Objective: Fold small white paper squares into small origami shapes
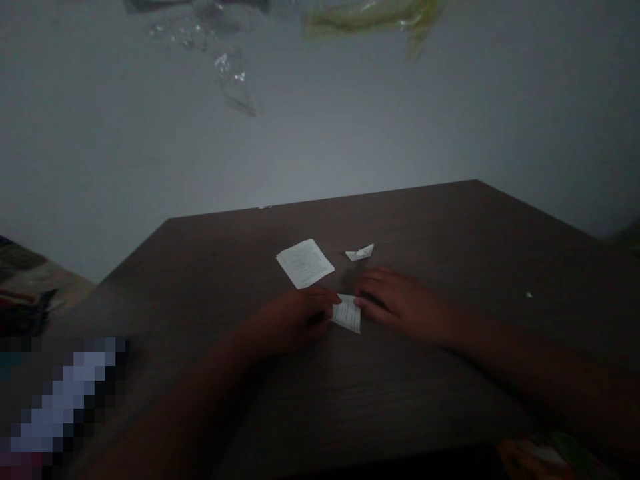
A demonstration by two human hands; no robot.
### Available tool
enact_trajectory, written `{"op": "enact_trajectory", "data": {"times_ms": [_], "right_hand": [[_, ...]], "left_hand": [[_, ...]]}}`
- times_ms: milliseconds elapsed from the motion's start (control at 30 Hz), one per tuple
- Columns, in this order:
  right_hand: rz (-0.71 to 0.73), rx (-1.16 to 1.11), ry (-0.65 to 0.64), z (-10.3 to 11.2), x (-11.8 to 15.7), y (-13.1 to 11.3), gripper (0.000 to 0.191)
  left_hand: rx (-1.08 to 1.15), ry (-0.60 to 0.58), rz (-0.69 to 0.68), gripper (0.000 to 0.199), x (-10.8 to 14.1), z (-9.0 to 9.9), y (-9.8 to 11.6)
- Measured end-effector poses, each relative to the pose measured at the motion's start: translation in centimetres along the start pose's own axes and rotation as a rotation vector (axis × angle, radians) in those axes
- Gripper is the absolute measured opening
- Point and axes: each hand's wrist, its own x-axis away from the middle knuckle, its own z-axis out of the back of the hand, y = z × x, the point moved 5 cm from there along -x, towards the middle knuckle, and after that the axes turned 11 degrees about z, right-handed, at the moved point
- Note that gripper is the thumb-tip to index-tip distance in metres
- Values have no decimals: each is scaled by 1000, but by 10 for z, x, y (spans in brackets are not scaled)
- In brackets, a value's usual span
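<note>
Both my hands are on a dark brown wood-grain table [400, 373]. My left hand [293, 321] and my right hand [400, 304] pinch a small folded piece of printed paper [347, 313] from either side, its lower part resting on the tabletop. Just beyond my left fingers lies a square sheet of printed paper [305, 263], flat and apart from them. Further ahead, past my right fingertips, sits a small white folded paper boat [360, 253].
A tiny white paper scrap [529, 295] lies on the table's right side. A pixelated object [65, 397] covers the lower left, with colourful cloth [25, 287] beyond the table's left edge. Grey wall stands behind; clear plastic [230, 67] hangs above.
</note>
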Motion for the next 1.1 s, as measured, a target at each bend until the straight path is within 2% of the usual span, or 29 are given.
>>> {"op": "enact_trajectory", "data": {"times_ms": [67, 167, 333, 533, 700, 800, 900, 1100], "right_hand": [[-29, 19, 4, -2, -1, 11, 24], [-10, 12, -17, -7, 0, 18, 20], [30, -41, -23, -7, 2, 16, 41], [70, -8, 11, -10, -3, 18, 18], [113, 100, 36, -11, -4, 17, 17], [131, 123, 60, -8, -3, 11, 16], [127, 46, 83, -7, -2, 7, 15], [86, -380, 85, -7, -3, -1, 19]], "left_hand": [[-12, -9, 33, 18, 1, 2, 1], [-16, -27, 8, 13, 3, 5, 4], [-7, -40, -41, 15, 2, 6, 2], [46, -73, -50, 24, 1, 8, 5], [28, -19, -5, 13, 1, 6, 2], [22, 39, 29, 17, 0, 7, 1], [87, 118, 107, 22, 1, 12, 2], [282, 244, 299, 31, 3, 19, 1]]}}
